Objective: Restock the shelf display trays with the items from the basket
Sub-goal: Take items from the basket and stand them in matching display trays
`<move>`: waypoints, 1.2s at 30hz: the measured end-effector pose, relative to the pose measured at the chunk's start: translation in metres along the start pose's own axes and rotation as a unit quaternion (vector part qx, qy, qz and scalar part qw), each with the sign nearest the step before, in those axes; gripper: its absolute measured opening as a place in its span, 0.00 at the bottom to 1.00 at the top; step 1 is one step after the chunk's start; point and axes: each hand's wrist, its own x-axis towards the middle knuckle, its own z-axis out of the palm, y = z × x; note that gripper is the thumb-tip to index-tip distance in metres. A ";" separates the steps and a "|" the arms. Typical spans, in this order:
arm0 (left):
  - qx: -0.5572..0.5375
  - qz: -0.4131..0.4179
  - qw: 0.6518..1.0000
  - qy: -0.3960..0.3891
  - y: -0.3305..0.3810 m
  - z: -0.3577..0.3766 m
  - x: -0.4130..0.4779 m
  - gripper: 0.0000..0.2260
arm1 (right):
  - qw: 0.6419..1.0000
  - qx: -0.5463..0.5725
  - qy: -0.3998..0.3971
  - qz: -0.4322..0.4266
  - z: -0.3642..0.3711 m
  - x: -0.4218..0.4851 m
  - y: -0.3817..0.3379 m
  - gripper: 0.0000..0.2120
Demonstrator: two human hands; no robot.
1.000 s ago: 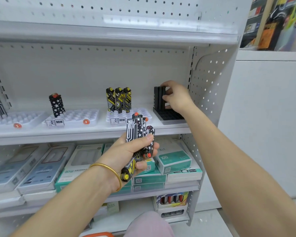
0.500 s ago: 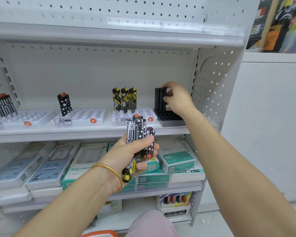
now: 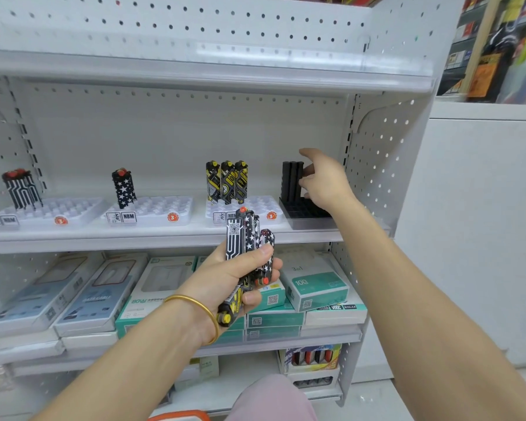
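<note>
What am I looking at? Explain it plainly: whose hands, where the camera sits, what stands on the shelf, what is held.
No machine here: these are a person's two bare hands, filmed by one wide camera worn on the head, looking forward and down. The left hand grips a bundle of small patterned lighters, black-and-white and yellow. The right hand, fingers relaxed, reaches to tall black lighters standing in a black slotted tray at the right end of the white metal shelf. Three white dimpled trays sit beside it: one holds black-and-white striped lighters, one a single star-printed lighter, one three yellow-and-black lighters. Teal and white boxes fill the shelf below.
</note>
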 end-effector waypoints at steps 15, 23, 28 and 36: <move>-0.044 0.041 0.998 -0.017 -0.004 -0.056 -0.024 0.20 | 0.952 0.170 -0.249 -0.050 0.028 -0.127 -0.077 0.07; -0.093 0.041 0.993 0.058 0.013 -0.109 -0.049 0.16 | 0.899 0.367 -0.238 0.006 0.061 -0.142 -0.099 0.03; -0.048 0.056 0.987 0.140 0.017 -0.146 -0.065 0.15 | 0.920 0.237 -0.299 -0.083 0.095 -0.159 -0.113 0.03; -0.046 0.047 0.987 0.149 0.023 -0.194 -0.068 0.12 | 0.918 0.179 -0.346 -0.076 0.130 -0.156 -0.137 0.03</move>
